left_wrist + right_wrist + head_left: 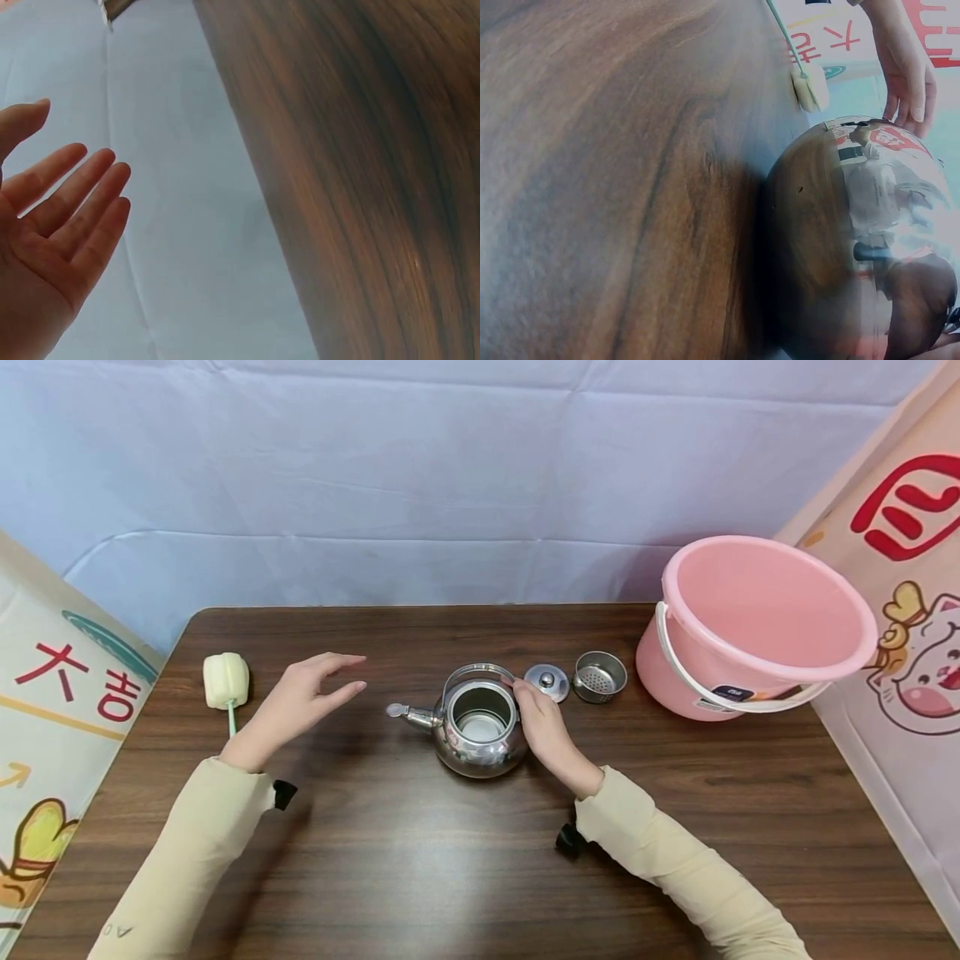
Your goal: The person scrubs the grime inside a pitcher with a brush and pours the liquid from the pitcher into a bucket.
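Note:
A shiny steel teapot with its top uncovered stands mid-table, its spout pointing left and its hoop handle raised. My right hand rests against the teapot's right side, fingers extended along the rim near the handle's base. In the right wrist view the teapot's round body fills much of the right side. To the left of the spout my left hand is held over the table, thumb and fingers apart. Nothing is in its palm. Right of the teapot lie its knobbed lid and a perforated steel strainer.
A big pink bucket with a white handle stands at the back right. At the far left lies a pale yellow sponge brush with a green handle, partly behind the left forearm. Cloth-like backdrops enclose the brown wooden table.

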`<state>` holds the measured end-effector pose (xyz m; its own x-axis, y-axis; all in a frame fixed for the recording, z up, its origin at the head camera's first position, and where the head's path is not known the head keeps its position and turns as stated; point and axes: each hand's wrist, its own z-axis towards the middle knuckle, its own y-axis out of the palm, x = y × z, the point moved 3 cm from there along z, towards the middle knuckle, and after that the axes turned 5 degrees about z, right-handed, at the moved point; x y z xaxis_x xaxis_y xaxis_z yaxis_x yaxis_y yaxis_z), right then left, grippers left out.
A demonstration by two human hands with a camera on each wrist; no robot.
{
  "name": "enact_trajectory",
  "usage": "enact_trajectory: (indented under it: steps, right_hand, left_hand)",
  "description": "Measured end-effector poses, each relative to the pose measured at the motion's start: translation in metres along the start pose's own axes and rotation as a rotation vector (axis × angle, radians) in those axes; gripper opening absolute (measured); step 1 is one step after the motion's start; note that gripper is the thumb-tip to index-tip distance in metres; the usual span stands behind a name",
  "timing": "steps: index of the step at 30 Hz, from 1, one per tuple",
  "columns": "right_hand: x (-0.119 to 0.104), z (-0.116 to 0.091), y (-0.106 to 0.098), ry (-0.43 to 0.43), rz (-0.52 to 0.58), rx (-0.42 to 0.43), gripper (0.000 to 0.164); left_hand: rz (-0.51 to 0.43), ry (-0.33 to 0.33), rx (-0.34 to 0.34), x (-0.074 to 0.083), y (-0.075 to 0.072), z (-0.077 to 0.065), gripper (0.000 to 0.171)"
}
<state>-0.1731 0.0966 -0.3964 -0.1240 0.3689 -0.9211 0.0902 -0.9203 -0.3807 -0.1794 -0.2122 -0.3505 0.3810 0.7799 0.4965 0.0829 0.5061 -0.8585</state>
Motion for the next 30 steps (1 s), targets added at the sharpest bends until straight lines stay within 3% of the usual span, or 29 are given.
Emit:
enact_trajectory:
  steps: [4,12,30]
  right_hand:
    - [0.0,0.0,0.0,0.011,0.008,0.003,0.042]
    - [0.0,0.0,0.001,0.005,0.017,0.003,0.043]
    - [0.001,0.001,0.001,0.008,0.007,-0.003,0.043]
  left_hand:
    - [0.047,-0.024,0.003,-0.007,-0.008,-0.008,0.044]
    - [0.176,0.011,0.021,-0.019,-0.022,-0.023,0.037]
    - [0.371,-0.084,-0.071,-0.041,-0.04,-0.05,0.045]
